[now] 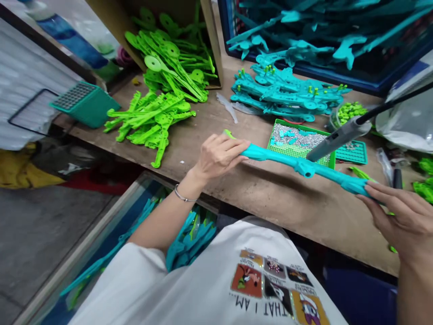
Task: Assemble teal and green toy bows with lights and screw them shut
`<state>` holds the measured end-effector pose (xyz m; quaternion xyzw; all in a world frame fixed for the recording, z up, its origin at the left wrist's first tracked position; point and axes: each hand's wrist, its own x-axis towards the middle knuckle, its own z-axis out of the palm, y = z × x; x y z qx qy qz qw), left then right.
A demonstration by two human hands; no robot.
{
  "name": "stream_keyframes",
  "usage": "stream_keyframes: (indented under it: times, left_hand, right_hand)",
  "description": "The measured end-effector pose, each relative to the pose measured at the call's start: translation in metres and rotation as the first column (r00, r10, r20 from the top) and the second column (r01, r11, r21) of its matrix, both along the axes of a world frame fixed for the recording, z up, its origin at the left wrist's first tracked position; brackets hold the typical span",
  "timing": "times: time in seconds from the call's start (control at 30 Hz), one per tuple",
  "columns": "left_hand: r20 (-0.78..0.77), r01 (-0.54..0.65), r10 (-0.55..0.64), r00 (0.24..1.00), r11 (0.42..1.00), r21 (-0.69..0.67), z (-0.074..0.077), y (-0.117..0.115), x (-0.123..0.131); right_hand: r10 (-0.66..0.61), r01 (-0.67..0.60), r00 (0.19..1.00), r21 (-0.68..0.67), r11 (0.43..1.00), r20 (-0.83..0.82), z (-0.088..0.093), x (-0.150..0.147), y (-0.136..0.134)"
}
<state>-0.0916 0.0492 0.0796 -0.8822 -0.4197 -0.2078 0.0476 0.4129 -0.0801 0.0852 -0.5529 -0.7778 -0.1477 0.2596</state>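
- Turquoise bar [280, 156] is the piece in play here, held up over the workbench [248, 196] on the near side of the screw tray [287, 150], with its shadow on the wood.
- Left hand [219, 155] has one end pinched between thumb and fingers, off to the left of the screw tray. A bright green bit pokes out just behind those fingers.
- Right hand [402, 203] is pinching the other end, thumb underneath, over to the right and nearer than the screw tray.
- Grey driver [333, 139] slants down in front of the screw tray, tip right by the bar's middle. Can't tell if they're touching.
- Screw tray itself is green mesh, full of small silver bits with some turquoise pieces on top.
- Right of the screw tray: a small teal tray [361, 153], plus a tub of green pieces [351, 112] a bit further back.
- Behind the screw tray: a stack of turquoise parts [284, 92], then a big blue crate [365, 85].
- Well left of the screw tray: loose green parts [152, 113] and a cardboard box [213, 45] with more.
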Motion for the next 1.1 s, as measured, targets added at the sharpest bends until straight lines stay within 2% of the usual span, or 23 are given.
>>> stream_keyframes:
  times: [0.13,0.27,0.4,0.47,0.6,0.7,0.8,0.83,0.9,1.0,1.1]
  left_hand:
    - [-0.011,-0.004,0.004,1.000,1.000,0.003,-0.006,-0.005,0.006]
    - [-0.009,0.010,-0.009,1.000,0.999,0.034,-0.011,-0.009,0.003]
    - [-0.047,0.034,-0.032,0.998,0.999,0.035,-0.013,-0.022,-0.005]
    - [-0.094,0.075,-0.077,0.993,0.997,-0.025,-0.013,-0.031,-0.008]
    - [-0.134,0.105,-0.133,0.982,0.974,-0.202,-0.019,-0.038,0.002]
    - [-0.122,0.120,-0.166,0.979,0.941,-0.316,-0.036,-0.029,0.023]
    - [-0.140,0.156,-0.234,0.962,0.894,-0.421,-0.055,-0.017,0.041]
    - [-0.141,0.163,-0.244,0.959,0.888,-0.429,-0.059,-0.014,0.045]
    - [-0.133,0.155,-0.219,0.966,0.913,-0.377,-0.062,-0.012,0.046]
    - [-0.104,0.096,-0.118,0.988,0.977,-0.193,-0.059,-0.013,0.039]
    - [-0.044,0.025,-0.026,0.999,0.999,-0.029,-0.059,-0.014,0.031]
  right_hand:
    - [0.046,-0.046,0.999,0.008,0.999,0.003,0.003,-0.004,-0.008]
    - [0.036,-0.036,0.999,0.018,0.999,-0.013,0.007,-0.006,-0.012]
    - [0.036,-0.035,0.998,0.020,0.999,-0.052,0.001,-0.027,-0.027]
    - [0.021,-0.022,0.996,-0.014,1.000,-0.087,-0.011,-0.045,-0.041]
    - [-0.008,0.005,0.995,-0.030,1.000,-0.100,-0.053,-0.082,-0.068]
    - [-0.019,0.016,0.992,-0.025,1.000,-0.126,-0.081,-0.098,-0.078]
    - [-0.004,-0.004,0.991,-0.061,0.998,-0.132,-0.090,-0.102,-0.083]
    - [-0.001,-0.010,0.990,-0.075,0.997,-0.141,-0.089,-0.102,-0.084]
    - [-0.006,-0.011,0.984,-0.092,0.996,-0.177,-0.078,-0.101,-0.086]
    - [-0.076,0.067,0.981,-0.056,0.996,-0.177,-0.049,-0.104,-0.080]
    - [-0.152,0.143,0.982,-0.084,0.986,-0.113,-0.020,-0.116,-0.061]
